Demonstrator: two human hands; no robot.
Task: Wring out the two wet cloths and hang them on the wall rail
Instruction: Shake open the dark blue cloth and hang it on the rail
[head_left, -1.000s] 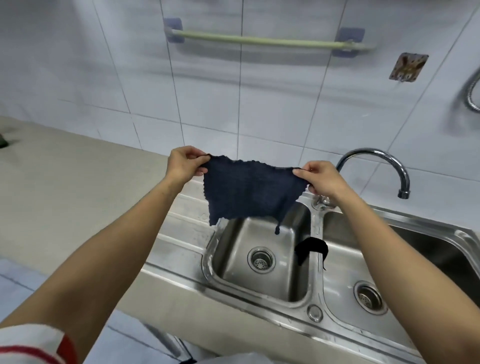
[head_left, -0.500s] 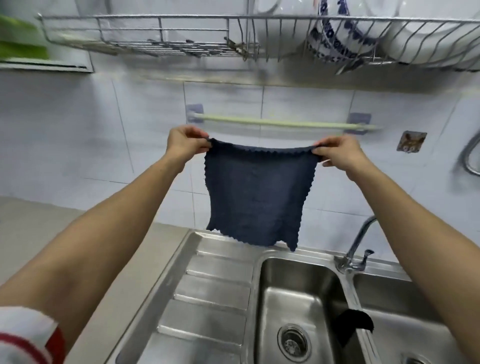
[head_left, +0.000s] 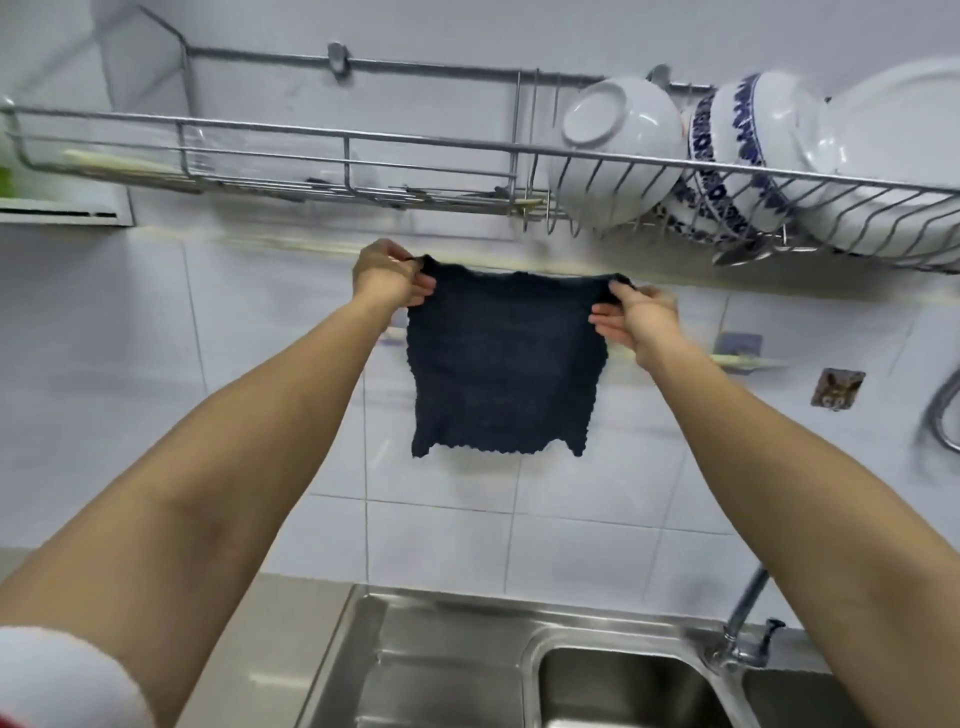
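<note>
I have the dark blue cloth (head_left: 501, 364) spread flat in front of the wall rail (head_left: 748, 359), so the cloth hides most of the rail; only its right end and bracket show clearly, with a blurred bit at the left edge of the cloth. My left hand (head_left: 387, 278) pinches the cloth's top left corner, its fingers (head_left: 423, 283) curled onto the fabric. My right hand (head_left: 636, 317) pinches the top right corner the same way. The top edge sits above the rail and the lower edge hangs free well below it.

Above the rail runs a wire dish rack (head_left: 322, 156), loaded at its right with a white bowl (head_left: 613, 150), a blue-patterned bowl (head_left: 737, 161) and a white plate (head_left: 893, 166). Right of the rail is a small wall sticker (head_left: 836, 388). Far below are the steel sink (head_left: 519, 670), its tap (head_left: 745, 618) and a strip of worktop (head_left: 291, 639).
</note>
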